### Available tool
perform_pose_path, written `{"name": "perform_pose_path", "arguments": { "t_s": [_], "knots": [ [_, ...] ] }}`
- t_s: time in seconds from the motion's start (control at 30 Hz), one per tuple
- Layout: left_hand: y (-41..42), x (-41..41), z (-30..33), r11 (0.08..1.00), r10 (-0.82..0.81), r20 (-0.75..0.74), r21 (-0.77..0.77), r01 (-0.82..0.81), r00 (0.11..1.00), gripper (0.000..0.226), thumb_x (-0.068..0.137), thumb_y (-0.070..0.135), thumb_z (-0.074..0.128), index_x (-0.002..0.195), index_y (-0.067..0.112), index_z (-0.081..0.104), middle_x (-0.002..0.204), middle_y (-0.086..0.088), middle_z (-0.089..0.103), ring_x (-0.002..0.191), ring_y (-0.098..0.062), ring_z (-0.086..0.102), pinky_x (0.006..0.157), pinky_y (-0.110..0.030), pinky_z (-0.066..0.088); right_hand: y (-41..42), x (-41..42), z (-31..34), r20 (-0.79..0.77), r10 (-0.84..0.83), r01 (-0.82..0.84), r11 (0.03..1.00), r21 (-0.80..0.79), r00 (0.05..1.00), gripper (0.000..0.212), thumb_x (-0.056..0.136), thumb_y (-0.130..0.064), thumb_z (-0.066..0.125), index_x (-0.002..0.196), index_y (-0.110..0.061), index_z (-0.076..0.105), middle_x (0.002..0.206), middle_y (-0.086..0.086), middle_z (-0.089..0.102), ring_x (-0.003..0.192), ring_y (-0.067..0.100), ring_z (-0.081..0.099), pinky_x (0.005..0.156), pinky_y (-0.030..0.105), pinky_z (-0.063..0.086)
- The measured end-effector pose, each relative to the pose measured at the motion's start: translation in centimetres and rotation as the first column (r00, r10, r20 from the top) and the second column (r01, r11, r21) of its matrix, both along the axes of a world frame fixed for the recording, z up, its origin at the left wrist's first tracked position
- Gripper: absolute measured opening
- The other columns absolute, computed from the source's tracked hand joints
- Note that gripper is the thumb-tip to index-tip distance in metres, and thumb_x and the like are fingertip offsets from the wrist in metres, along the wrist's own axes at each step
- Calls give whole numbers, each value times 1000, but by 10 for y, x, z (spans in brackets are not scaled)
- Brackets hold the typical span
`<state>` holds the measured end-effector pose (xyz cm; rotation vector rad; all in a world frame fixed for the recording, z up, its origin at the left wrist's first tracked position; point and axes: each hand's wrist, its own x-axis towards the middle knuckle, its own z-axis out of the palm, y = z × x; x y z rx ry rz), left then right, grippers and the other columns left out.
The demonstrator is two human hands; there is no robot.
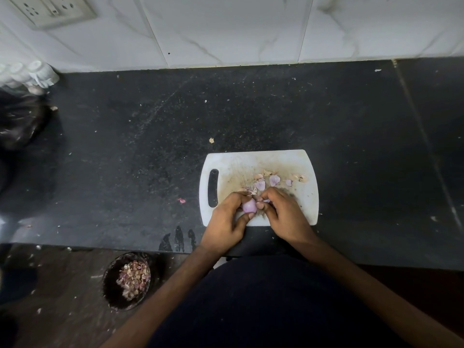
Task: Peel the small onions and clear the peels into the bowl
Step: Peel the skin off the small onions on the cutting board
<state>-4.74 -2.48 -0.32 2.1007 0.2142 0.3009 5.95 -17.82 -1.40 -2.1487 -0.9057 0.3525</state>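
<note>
Nearest, down on the floor below the counter edge, a dark round bowl [126, 281] holds a heap of dry pinkish-brown onion peels [132, 279]. Above it, over the near edge of a white plastic cutting board [307, 199], the left hand [226, 222] curls its fingers and thumb round a small peeled purple onion [249, 206], while the right hand [285, 214] pinches a strip of skin just beside the onion's tip. Farther back on the board lie loose purple and tan peel scraps [273, 180], near one another. The board rests on a black stone countertop [150, 146]. At the far left stand blurred white-capped containers [37, 74]; no writing is legible. A wall socket [50, 10] sits on the marble-look tiles.
</note>
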Motion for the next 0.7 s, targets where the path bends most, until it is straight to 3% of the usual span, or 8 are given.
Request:
{"name": "perform_pose_path", "arguments": {
  "t_s": [0.17,0.3,0.37,0.47,0.57,0.7],
  "knots": [
    [0,-6,-7,999,31,-3,-38,-31,1000,21,95,8,69,114,7,62,122,1,65,119,-13,63,102,-32,52,7,9,6,-9,-34,34,999,-6,999,14,92,-1,54,89,-12,60,83,-4,64,79,17,59,73,40,51],
    [-3,-9,-10,999,44,-1,-17,-44,999,23,93,12,72,113,9,62,123,3,65,118,-14,62,100,-35,52,3,11,4,-102,-37,46,995,93,994,19,96,-6,58,105,-17,71,103,-8,68,100,9,63,89,27,50],
    [-1,-12,-10,996,87,5,23,-87,996,22,89,16,77,107,14,64,118,7,66,115,-14,60,96,-31,51,-3,8,1,-76,77,-70,993,98,994,24,99,-12,57,117,-20,71,111,-8,64,109,10,59,94,24,47],
    [5,-15,-10,990,131,-3,48,-131,991,24,85,20,81,104,20,66,113,13,67,108,-12,59,89,-29,51,-7,5,-2,-45,159,-156,986,54,986,32,99,-37,59,125,-20,67,114,-8,59,110,11,55,93,25,46],
    [3,-14,-10,993,75,18,95,-77,997,33,86,19,81,117,20,66,115,10,67,108,-12,60,91,-35,51,-3,3,-5,60,146,-144,989,-31,988,41,97,-52,52,111,-16,66,107,-6,57,103,13,54,89,31,47],
    [3,-12,-18,988,31,-17,150,-28,999,37,93,24,74,129,19,66,126,6,66,120,-13,58,99,-43,48,2,0,-7,196,134,-114,987,-111,972,29,102,-40,41,94,-16,55,96,-2,53,90,17,49,83,38,46]
  ]
}}
